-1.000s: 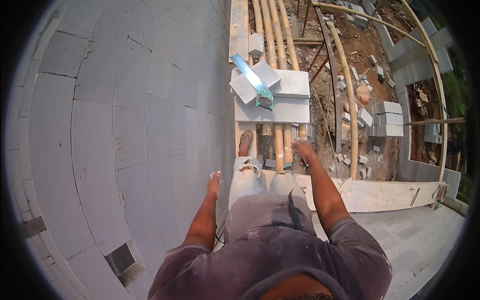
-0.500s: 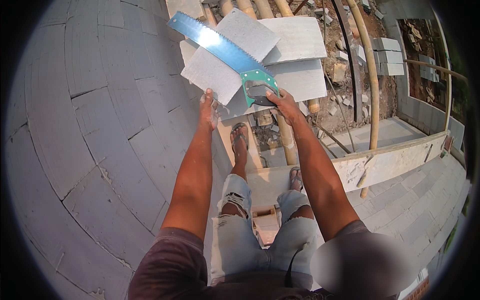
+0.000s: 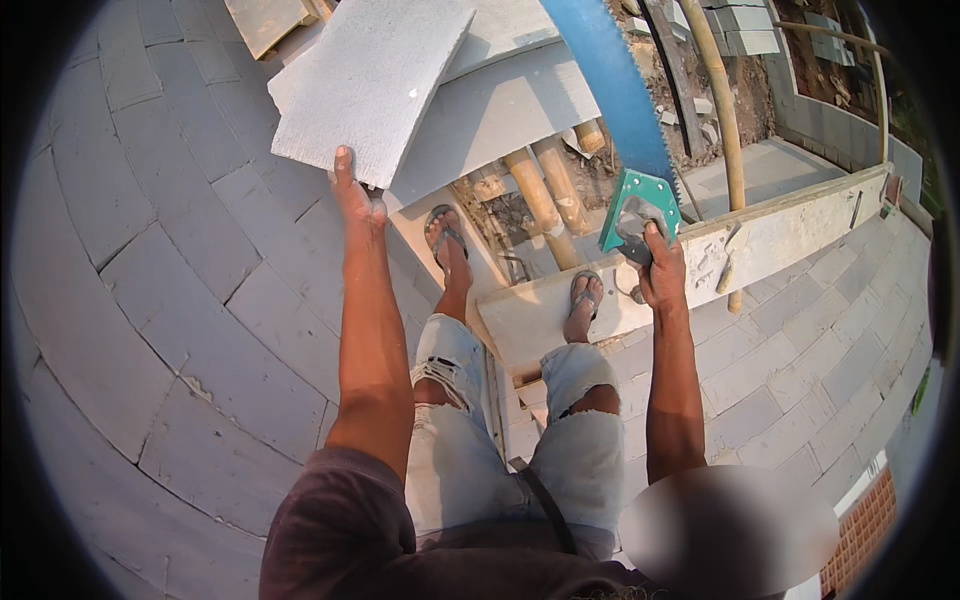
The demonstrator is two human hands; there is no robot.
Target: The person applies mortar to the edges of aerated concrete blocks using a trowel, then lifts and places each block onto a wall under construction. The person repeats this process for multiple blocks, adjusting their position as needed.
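A: State the grip on each side.

B: Left hand (image 3: 362, 200): thumb over the near edge of the pale block (image 3: 375, 85), fingers mostly hidden beneath; closed on that edge. Right hand (image 3: 662, 270): wrapped around the green handle (image 3: 650, 190) of the saw (image 3: 614, 90).

A: Specify block position and axis.

B: Far of the left hand, the nearer one, above the pale slabs (image 3: 500, 115); full contact cannot be confirmed. Long axis: near left to far right. The saw stands apart, right of the block, pointing far and slightly left.

L hand (image 3: 358, 198) fwd, R hand (image 3: 662, 272) curled
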